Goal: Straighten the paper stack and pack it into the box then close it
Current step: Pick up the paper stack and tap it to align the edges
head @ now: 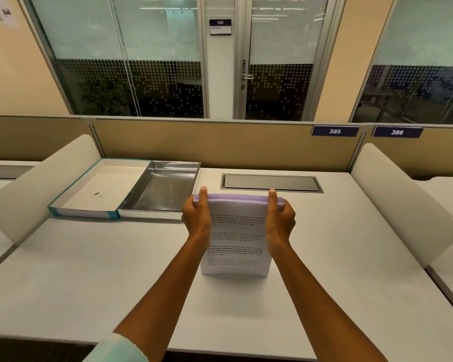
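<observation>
A thick paper stack (237, 239) with printed text stands upright on its lower edge in the middle of the white desk (89, 270). My left hand (196, 214) grips its left side near the top, and my right hand (280, 216) grips its right side. The sheets' top edges look nearly even. To the left, near the partition, lies the open box: a silver-lined tray (165, 189) and, touching its left side, a teal-edged white lid (100, 188), both lying open side up with nothing inside.
A grey cable hatch (271, 182) is set into the desk behind the stack. Curved white side dividers (403, 205) stand at both desk ends, and a tan partition (220, 142) closes the back.
</observation>
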